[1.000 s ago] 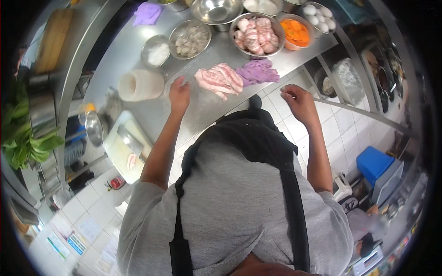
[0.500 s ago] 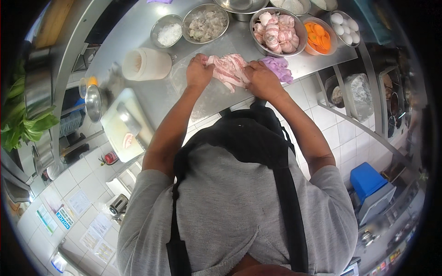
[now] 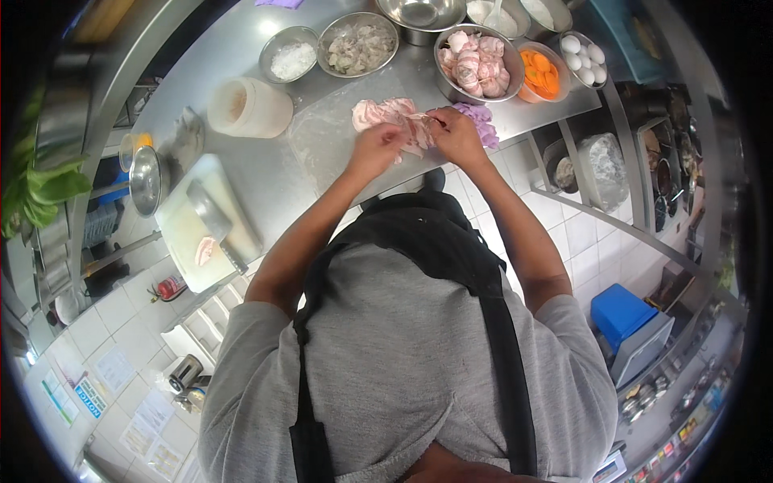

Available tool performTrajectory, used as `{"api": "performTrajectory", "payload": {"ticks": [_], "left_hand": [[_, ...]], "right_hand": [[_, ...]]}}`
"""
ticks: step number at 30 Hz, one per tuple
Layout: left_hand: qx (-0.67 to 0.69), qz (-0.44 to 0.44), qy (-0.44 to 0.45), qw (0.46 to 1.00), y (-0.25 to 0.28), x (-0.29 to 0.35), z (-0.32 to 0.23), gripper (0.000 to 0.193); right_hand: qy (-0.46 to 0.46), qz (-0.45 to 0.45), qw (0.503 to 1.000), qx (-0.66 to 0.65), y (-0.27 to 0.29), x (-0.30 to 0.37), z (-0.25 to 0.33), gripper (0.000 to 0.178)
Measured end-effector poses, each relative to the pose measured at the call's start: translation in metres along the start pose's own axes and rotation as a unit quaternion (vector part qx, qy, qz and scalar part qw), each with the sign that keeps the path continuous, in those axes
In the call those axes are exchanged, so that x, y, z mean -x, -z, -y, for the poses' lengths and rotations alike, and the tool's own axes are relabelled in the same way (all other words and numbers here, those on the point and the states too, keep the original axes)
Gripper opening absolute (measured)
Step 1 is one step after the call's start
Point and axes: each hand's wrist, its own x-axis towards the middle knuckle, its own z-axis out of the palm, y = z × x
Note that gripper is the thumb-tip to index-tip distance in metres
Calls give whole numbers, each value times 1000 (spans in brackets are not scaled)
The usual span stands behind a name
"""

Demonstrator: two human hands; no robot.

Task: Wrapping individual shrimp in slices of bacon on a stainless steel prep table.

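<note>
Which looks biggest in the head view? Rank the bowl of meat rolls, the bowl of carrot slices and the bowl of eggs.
1. Bowl of meat rolls, clearly largest.
2. Bowl of carrot slices.
3. Bowl of eggs.
The last two look close in size, and the fisheye bending near the rim leaves their order unsure.

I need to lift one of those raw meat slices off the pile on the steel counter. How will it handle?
Probably floppy: the meat slices lie thin and folded over each other. Likely slippery, since they look wet and glossy. Both hands, left hand and right hand, work one strip, so slices may cling together.

A blue-and-white rectangular sign [image 3: 84, 396] lies on the tiled floor, lower left
</note>
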Motion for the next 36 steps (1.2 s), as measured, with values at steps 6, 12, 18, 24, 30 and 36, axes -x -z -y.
{"api": "performTrajectory", "payload": {"ticks": [6,12,18,24,30,36], "left_hand": [[320,71,181,927,-10,-6,-14,26],[332,88,179,922,0,0,-14,32],[336,68,168,924,1,8,-20,33],[110,2,58,992,4,-19,35,27],[-219,-134,-102,961,9,-33,17,22],[-1,-76,-122,990,12,-24,-32,29]], "right_hand": [[16,45,999,3,-11,4,19,26],[-22,7,999,-35,-23,17,36,23],[-23,-46,999,-10,-22,18,36,18],[-9,-116,992,-49,20,-3,49,17],[28,-71,995,-67,108,-24,83,22],[-33,51,979,-197,150,-26,161,20]]}}
